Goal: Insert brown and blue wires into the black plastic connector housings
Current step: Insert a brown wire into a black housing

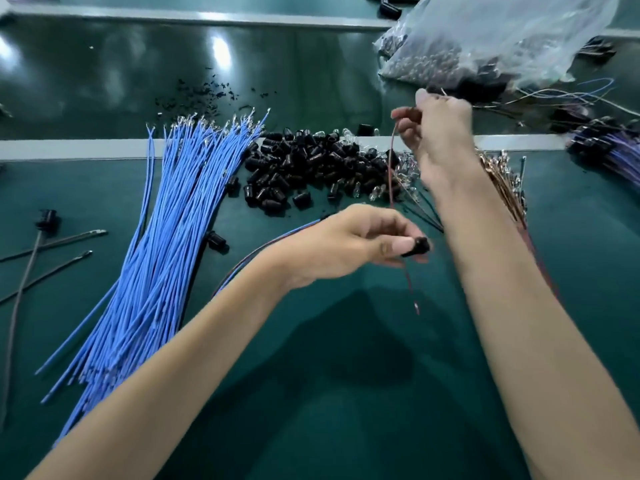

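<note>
Green bench (346, 358) under blue wires (166, 237)

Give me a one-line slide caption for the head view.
Left hand pinches a black connector housing while right hand lifts a brown wire above the green table.

The surface (346, 358) was a dark teal green, crossed by pale grey strips (86, 148). The bundle of wires (162, 244) on it was bright blue with silvery tips. The heap of connector housings (304, 164) was glossy black, with some clear, glassy pieces (408, 164) mixed in at its right side. The single wire (391, 174) hanging from the right hand (440, 136) was reddish brown. The housing (420, 244) at the left hand (346, 244) was black. The bag (502, 36) was clear plastic with a whitish sheen, dark pieces showing through. The loose wires (52, 244) at far left were grey.
</note>
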`<move>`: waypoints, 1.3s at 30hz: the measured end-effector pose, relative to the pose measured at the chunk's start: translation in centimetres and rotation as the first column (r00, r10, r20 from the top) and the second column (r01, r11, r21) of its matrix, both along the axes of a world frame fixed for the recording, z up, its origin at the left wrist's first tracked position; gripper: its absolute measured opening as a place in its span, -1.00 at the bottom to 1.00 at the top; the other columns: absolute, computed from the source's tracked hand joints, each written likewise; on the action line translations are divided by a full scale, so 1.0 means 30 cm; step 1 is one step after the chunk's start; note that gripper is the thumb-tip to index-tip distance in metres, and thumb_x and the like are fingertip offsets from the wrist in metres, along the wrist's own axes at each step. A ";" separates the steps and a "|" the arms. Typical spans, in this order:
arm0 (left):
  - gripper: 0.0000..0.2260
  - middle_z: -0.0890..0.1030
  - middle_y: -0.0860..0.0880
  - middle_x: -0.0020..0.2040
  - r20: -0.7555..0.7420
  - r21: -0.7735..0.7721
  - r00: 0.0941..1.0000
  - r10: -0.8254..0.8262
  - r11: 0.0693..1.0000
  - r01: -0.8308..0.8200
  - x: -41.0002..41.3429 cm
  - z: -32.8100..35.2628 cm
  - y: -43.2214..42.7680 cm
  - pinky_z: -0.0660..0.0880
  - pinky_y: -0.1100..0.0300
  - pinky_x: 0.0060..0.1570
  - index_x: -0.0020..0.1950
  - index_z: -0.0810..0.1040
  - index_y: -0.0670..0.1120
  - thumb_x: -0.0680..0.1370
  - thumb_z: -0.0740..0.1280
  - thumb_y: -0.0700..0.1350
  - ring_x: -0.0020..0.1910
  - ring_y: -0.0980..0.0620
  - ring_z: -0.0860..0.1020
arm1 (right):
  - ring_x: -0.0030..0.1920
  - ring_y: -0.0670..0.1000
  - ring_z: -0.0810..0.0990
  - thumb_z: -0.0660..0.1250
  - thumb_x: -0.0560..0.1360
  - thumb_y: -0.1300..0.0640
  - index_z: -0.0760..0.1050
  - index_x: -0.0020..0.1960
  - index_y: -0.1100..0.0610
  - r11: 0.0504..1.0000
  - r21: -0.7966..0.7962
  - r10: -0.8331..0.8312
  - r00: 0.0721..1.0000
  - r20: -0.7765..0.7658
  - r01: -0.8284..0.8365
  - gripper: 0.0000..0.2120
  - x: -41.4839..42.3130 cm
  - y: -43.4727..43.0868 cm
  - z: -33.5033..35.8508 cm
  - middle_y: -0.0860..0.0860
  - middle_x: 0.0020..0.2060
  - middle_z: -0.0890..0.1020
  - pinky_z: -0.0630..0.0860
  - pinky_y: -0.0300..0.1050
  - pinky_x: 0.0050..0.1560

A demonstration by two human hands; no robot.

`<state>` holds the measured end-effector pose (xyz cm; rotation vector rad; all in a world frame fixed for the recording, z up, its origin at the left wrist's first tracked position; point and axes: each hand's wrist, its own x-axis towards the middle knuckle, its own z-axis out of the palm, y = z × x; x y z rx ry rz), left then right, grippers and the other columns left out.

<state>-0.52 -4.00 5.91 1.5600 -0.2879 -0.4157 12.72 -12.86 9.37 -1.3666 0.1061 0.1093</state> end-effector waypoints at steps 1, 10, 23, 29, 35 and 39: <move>-0.86 0.60 -0.11 -0.02 -0.013 0.006 1.000 0.005 1.000 -0.005 -0.008 -0.007 0.018 0.53 0.23 0.07 -0.03 0.48 -0.13 0.61 0.17 -0.30 0.01 0.07 0.59 | -0.52 -0.13 0.47 0.11 0.63 0.28 0.33 0.06 0.25 0.997 0.077 -0.009 1.000 -0.026 0.010 -0.94 0.006 -0.007 -0.016 0.08 -0.41 0.59 0.39 -0.35 -0.49; -0.87 0.62 0.08 -0.25 0.117 -0.148 0.851 0.512 0.856 -0.495 0.047 -0.009 0.142 0.51 0.29 -0.05 -0.06 0.50 -0.11 0.58 0.18 -0.24 -0.23 0.17 0.54 | -0.47 -0.09 0.48 0.10 0.60 -0.18 0.57 -0.16 0.13 0.656 -0.194 0.711 0.683 -0.169 -0.730 -0.54 -0.203 -0.030 -0.192 0.03 -0.31 0.67 0.32 -0.32 -0.51; -0.87 0.57 -0.09 0.23 0.049 -0.318 0.840 0.541 0.805 -0.500 0.045 0.038 0.253 0.49 0.02 0.23 0.00 0.43 -0.10 0.52 0.17 -0.11 0.20 -0.06 0.56 | -0.39 -0.17 0.43 0.27 0.52 0.21 0.57 -0.24 0.13 0.596 0.008 0.785 0.585 0.206 -0.803 -0.81 -0.171 0.025 -0.118 -0.10 -0.40 0.56 0.29 -0.37 -0.39; -0.84 0.62 -0.01 -0.06 0.160 -0.045 0.755 0.636 0.769 -0.638 0.066 -0.021 0.280 0.52 0.38 -0.15 -0.05 0.40 -0.07 0.63 0.13 -0.30 -0.20 0.23 0.63 | -0.41 -0.16 0.48 0.31 0.48 0.27 0.63 -0.20 0.14 0.737 0.342 0.582 0.805 0.119 -0.583 -0.84 -0.139 0.086 -0.169 -0.02 -0.36 0.59 0.41 -0.41 -0.39; -0.83 0.59 -0.16 -0.06 0.200 0.105 0.763 0.615 0.761 -0.640 0.063 -0.110 0.235 0.51 0.31 0.03 0.08 0.50 -0.19 0.54 0.28 -0.38 -0.09 0.09 0.56 | -0.36 -0.12 0.60 0.39 0.45 0.34 0.57 -0.20 0.11 0.888 -0.010 0.451 0.868 0.208 -0.459 -0.84 -0.133 0.078 -0.237 -0.02 -0.34 0.68 0.52 -0.33 -0.28; -0.84 0.62 -0.07 -0.13 0.264 0.077 0.723 0.638 0.734 -0.675 0.053 -0.118 0.224 0.48 0.40 -0.07 0.08 0.55 -0.21 0.53 0.31 -0.36 -0.18 0.22 0.58 | -0.34 -0.11 0.60 0.44 0.41 0.34 0.60 -0.25 0.10 0.893 -0.118 0.448 0.831 0.331 -0.434 -0.83 -0.141 0.086 -0.246 -0.06 -0.37 0.64 0.51 -0.32 -0.22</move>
